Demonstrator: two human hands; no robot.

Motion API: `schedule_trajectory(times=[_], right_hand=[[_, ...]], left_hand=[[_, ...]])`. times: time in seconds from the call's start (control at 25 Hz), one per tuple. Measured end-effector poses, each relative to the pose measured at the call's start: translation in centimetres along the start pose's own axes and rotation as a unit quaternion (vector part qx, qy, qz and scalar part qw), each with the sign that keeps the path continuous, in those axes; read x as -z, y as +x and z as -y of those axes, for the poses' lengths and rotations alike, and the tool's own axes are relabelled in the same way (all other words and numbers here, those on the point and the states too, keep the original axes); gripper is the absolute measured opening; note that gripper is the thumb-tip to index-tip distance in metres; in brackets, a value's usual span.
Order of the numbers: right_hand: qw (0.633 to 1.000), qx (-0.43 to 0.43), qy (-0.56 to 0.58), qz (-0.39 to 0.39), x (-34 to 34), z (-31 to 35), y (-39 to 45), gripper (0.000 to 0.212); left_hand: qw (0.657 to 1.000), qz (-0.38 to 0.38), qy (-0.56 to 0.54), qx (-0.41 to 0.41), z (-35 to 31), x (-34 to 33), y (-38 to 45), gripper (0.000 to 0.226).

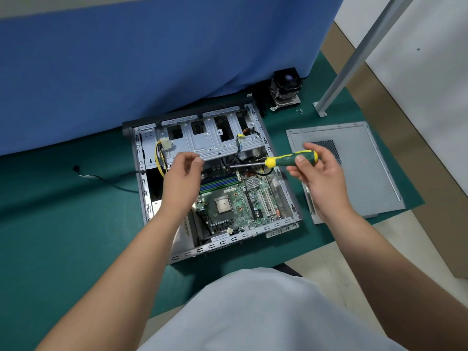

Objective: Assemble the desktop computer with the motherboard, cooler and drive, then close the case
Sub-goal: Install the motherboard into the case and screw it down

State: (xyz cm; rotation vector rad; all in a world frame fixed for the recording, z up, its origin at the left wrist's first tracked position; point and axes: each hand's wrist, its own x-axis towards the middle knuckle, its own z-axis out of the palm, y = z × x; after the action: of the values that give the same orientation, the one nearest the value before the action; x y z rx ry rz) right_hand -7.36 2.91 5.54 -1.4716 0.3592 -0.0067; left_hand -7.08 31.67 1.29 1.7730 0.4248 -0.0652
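A green mat (63,224) is spread over the work surface, and a blue cloth (152,59) is hung behind it; pale flooring, a white wall and one slanted metal post (354,57) are seen at the right. Going from the left, one loose black cable (101,179) is laid on the mat just beside the one open case (152,198), which is laid on its side. Inside the case one motherboard (235,203) is seated, with its bare processor socket near the middle. Over the case's left part the left hand (183,173) is held with its fingers loosely curled, thumb and forefinger nearly touching; whether anything is pinched there cannot be told. One screwdriver (283,161), green and yellow in the handle, is gripped by the right hand (319,176), its shaft pointed left over the board. Behind the case, near the cloth, one cooler (286,89) is stood on the mat, with a few small screws (300,111) near it. To the right one grey side panel (354,173) is laid flat, well apart from the cooler.
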Motion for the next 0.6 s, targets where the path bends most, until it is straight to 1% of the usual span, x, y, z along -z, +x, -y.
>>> schedule_trajectory(times=[0.04, 0.08, 0.12, 0.16, 0.2, 0.24, 0.32, 0.44, 0.52, 0.6], right_hand=[[0.999, 0.014, -0.030, 0.008, 0.2, 0.3, 0.3, 0.033], [0.998, 0.026, -0.059, 0.019, 0.4, 0.6, 0.6, 0.034], [0.995, 0.038, -0.087, 0.034, 0.5, 0.8, 0.9, 0.034], [0.991, 0.046, -0.115, 0.051, 0.6, 1.0, 1.1, 0.034], [0.985, 0.052, -0.149, 0.071, 0.6, 1.1, 1.2, 0.034], [0.975, 0.063, -0.193, 0.092, 0.7, 1.3, 1.3, 0.033], [0.940, 0.102, -0.299, 0.131, 1.0, 1.4, 1.4, 0.031], [0.872, 0.157, -0.423, 0.191, 1.3, 1.5, 1.3, 0.032], [0.831, 0.162, -0.475, 0.240, 1.6, 1.2, 1.2, 0.033], [0.799, 0.156, -0.513, 0.274, 2.2, 0.6, 1.0, 0.037]], left_hand=[[0.990, 0.009, 0.118, -0.074, 0.5, 0.5, 0.3, 0.016], [0.964, 0.019, 0.223, -0.143, 1.2, 0.9, 0.7, 0.024], [0.930, 0.034, 0.310, -0.195, 1.9, 1.2, 1.1, 0.033], [0.896, 0.051, 0.380, -0.224, 2.6, 1.5, 1.5, 0.041], [0.868, 0.069, 0.435, -0.229, 3.2, 1.6, 1.8, 0.048], [0.849, 0.082, 0.474, -0.220, 3.6, 1.7, 2.0, 0.054], [0.834, 0.076, 0.504, -0.211, 4.3, 1.5, 2.1, 0.058], [0.825, 0.043, 0.517, -0.223, 4.9, 1.2, 2.0, 0.057], [0.828, 0.035, 0.514, -0.223, 4.9, 1.2, 2.2, 0.055], [0.832, 0.028, 0.509, -0.219, 5.1, 1.1, 2.2, 0.054]])
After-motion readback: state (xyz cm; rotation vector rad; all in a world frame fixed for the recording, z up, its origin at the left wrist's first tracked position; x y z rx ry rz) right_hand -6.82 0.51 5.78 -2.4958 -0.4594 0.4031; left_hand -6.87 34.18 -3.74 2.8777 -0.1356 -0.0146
